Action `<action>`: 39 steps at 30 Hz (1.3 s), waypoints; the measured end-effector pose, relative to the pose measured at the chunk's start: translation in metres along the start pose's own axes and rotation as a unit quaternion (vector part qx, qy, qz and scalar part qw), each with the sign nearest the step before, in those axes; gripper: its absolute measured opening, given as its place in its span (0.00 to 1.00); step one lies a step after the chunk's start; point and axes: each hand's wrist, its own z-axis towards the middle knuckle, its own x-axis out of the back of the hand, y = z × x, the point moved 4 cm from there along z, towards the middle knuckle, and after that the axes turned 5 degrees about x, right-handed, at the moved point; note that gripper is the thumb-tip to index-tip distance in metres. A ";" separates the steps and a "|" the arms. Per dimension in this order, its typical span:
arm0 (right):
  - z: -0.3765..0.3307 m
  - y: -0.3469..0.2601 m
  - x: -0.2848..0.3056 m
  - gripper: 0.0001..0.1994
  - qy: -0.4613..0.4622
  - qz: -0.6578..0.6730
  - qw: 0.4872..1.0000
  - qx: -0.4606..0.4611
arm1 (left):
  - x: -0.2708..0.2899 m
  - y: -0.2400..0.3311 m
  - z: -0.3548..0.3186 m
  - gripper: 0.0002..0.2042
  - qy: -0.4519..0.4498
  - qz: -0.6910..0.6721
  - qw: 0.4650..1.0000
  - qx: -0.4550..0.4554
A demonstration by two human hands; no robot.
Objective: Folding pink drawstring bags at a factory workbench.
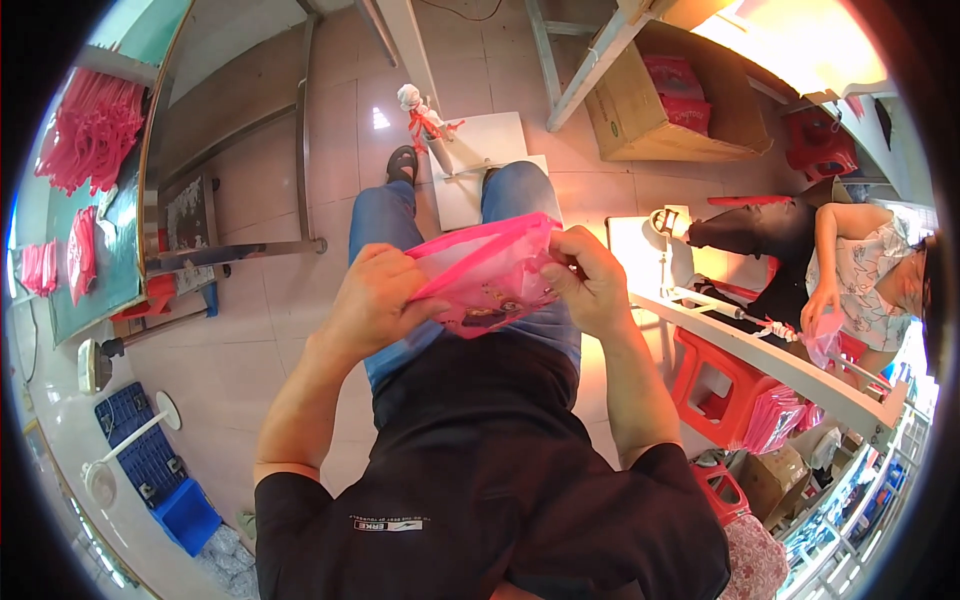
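Note:
A pink see-through plastic bag (490, 290) with a printed picture on its front is stretched between my two hands, above my lap. My left hand (385, 298) is closed on its left side, thumb over the lower edge. At the upper right corner, my right hand (592, 278) pinches the bag between thumb and fingers. A brighter pink band runs along the bag's top edge. Below and beyond it are my jeans and a white pedestal base (485, 150). On that base stands a post wrapped in white and red material (425, 120).
A cardboard box (650, 120) holding pink packs is at the far right. To my right, another person (850, 270) holds a pink piece beside a white machine arm (770, 350). Pink bags lie on a red stool (720, 395). More pink bags (95, 130) rest on the left table.

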 end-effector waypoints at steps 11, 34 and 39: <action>-0.001 0.010 0.003 0.06 0.081 0.063 0.994 -0.042 | -0.013 -0.022 -0.019 0.07 0.172 -0.361 0.908 0.123; 0.029 -0.040 -0.023 0.08 -0.043 -0.100 0.980 0.169 | 0.006 0.010 0.022 0.05 0.077 -0.331 0.937 0.081; 0.034 -0.036 -0.025 0.08 -0.050 -0.052 0.988 0.135 | 0.003 0.014 0.023 0.06 0.142 -0.526 0.836 0.066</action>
